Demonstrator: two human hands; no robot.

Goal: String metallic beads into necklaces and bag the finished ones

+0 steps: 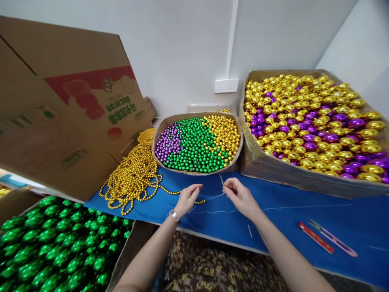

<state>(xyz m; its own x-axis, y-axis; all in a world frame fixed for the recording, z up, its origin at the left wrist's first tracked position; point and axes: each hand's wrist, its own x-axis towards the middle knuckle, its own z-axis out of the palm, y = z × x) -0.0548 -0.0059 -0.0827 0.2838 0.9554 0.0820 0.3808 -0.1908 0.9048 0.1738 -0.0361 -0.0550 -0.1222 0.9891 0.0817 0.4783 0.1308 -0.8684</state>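
My left hand is closed on a gold bead string. A short end of the string sticks out to the right of my fingers. The string runs left to a tangled heap of gold beads on the blue table cover. My right hand pinches a thin pale thread between thumb and fingertips. Loose thread ends rise above the pinch, and a faint length stretches toward my left hand. Just beyond both hands, a low cardboard box holds small purple, green and gold beads.
A big carton leans at the left above a box of green oval beads. At the right, another box holds large gold and purple beads. Pink-handled thread snips and a red strip lie on the blue cover.
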